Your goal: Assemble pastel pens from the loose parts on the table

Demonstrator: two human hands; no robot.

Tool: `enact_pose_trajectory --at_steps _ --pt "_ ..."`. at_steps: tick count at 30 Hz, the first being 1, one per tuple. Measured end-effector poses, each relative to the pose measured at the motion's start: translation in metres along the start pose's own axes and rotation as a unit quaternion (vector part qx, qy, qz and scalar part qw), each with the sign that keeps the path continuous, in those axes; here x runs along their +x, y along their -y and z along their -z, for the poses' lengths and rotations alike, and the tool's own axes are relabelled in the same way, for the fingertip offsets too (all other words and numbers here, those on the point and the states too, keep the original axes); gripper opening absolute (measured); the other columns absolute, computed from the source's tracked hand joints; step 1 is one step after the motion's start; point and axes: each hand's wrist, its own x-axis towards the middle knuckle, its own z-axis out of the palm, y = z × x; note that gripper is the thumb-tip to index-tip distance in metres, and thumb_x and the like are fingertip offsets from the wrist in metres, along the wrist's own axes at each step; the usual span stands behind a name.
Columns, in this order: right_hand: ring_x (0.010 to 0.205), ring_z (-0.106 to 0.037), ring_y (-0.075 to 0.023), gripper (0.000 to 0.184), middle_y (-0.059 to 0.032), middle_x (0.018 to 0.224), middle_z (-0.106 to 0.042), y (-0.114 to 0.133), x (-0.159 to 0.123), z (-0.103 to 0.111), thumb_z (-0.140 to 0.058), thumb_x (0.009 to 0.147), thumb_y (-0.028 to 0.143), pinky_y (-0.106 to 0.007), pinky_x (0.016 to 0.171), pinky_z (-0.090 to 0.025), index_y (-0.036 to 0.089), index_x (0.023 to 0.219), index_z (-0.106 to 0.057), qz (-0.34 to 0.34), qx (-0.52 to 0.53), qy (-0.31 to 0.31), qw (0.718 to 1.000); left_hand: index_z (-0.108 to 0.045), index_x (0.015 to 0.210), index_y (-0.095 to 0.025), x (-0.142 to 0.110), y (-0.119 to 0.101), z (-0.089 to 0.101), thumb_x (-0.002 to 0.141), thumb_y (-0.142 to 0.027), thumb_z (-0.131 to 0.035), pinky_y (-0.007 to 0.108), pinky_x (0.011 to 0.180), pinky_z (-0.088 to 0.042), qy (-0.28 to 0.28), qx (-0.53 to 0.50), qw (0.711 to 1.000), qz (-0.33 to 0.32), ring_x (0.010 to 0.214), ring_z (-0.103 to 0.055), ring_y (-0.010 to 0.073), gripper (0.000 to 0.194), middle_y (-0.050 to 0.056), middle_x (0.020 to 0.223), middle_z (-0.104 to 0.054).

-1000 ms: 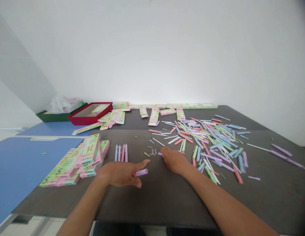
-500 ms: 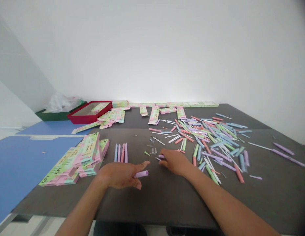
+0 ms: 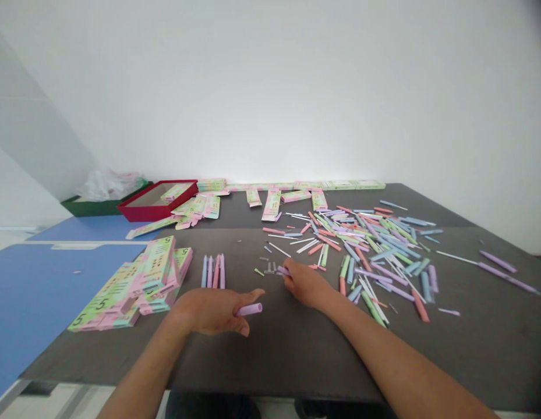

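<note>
My left hand (image 3: 215,312) is closed round a purple pen barrel (image 3: 250,309), its hollow end jutting out to the right between thumb and fingers. My right hand (image 3: 307,283) pinches a small purple pen piece (image 3: 283,270); its tip shows past the fingertips, the rest is hidden. Small clear plastic clips (image 3: 269,267) and a tiny green part (image 3: 259,272) lie just left of the right hand. Above my left hand, several capped pens (image 3: 216,272) in blue, pink and purple lie side by side.
A large heap of loose pen parts (image 3: 379,250) and white refills spreads on the right. Printed pen boxes (image 3: 152,267) are stacked on the left. Further back are flattened boxes (image 3: 200,209), a red tray (image 3: 141,213), a green tray (image 3: 91,208) with a plastic bag, and boxes along the wall.
My right hand has shifted slightly up from the table beside the clips, the small purple piece now showing more at its fingertips. My left hand stays almost still with the purple barrel.
</note>
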Motion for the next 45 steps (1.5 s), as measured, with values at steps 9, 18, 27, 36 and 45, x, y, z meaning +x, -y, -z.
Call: enact_pose_trajectory --at_steps 9,18,27,36,45 --pt "0.065 -0.046 -0.0120 0.007 0.0020 0.074 -0.053 0.012 -0.027 0.041 -0.046 0.089 0.025 -0.022 0.058 -0.029 0.019 0.086 -0.048 0.162 0.181 -0.055 0.969 -0.022 0.147 -0.023 0.012 0.007 0.000 0.080 -0.036 -0.058 0.025 0.061 -0.044 0.005 -0.027 1.000 -0.005 0.078 -0.065 0.0226 0.077 0.006 0.090 -0.072" --pt "0.067 -0.046 -0.0123 0.007 0.0008 0.077 -0.054 0.025 -0.039 0.040 -0.043 0.092 0.024 -0.023 0.061 -0.030 0.019 0.089 -0.048 0.228 0.187 -0.067 0.953 -0.042 0.134 -0.024 0.019 0.012 -0.001 0.079 -0.037 -0.056 0.024 0.057 -0.041 0.018 -0.026 0.999 -0.027 0.075 -0.065 0.0218 0.059 0.003 0.089 -0.072" --pt "0.075 -0.053 -0.0150 0.010 -0.0043 0.088 -0.059 0.034 -0.042 0.031 -0.045 0.088 0.015 -0.025 0.066 -0.034 0.017 0.095 -0.051 0.238 0.110 -0.048 0.964 -0.057 0.118 -0.025 0.020 0.008 0.002 0.081 -0.041 -0.057 0.023 0.052 -0.038 0.038 -0.024 0.999 -0.029 0.071 -0.065 0.0202 0.041 0.002 0.082 -0.071" --pt "0.075 -0.055 -0.0159 0.013 -0.0041 0.087 -0.060 0.040 -0.042 0.019 -0.043 0.085 0.012 -0.025 0.066 -0.034 0.018 0.096 -0.049 0.221 0.147 -0.067 0.962 -0.057 0.120 -0.024 0.021 0.004 0.001 0.081 -0.038 -0.058 0.024 0.051 -0.037 0.038 -0.029 0.999 -0.017 0.072 -0.065 0.0208 0.041 0.003 0.083 -0.071" --pt "0.070 -0.052 -0.0136 0.010 0.0000 0.080 -0.059 0.039 -0.042 0.022 -0.046 0.089 0.022 -0.023 0.062 -0.032 0.020 0.098 -0.050 0.196 0.229 -0.051 0.952 -0.064 0.106 -0.023 0.019 0.006 -0.002 0.081 -0.041 -0.056 0.025 0.052 -0.037 0.034 -0.016 0.999 -0.023 0.073 -0.065 0.0217 0.032 0.005 0.086 -0.072"
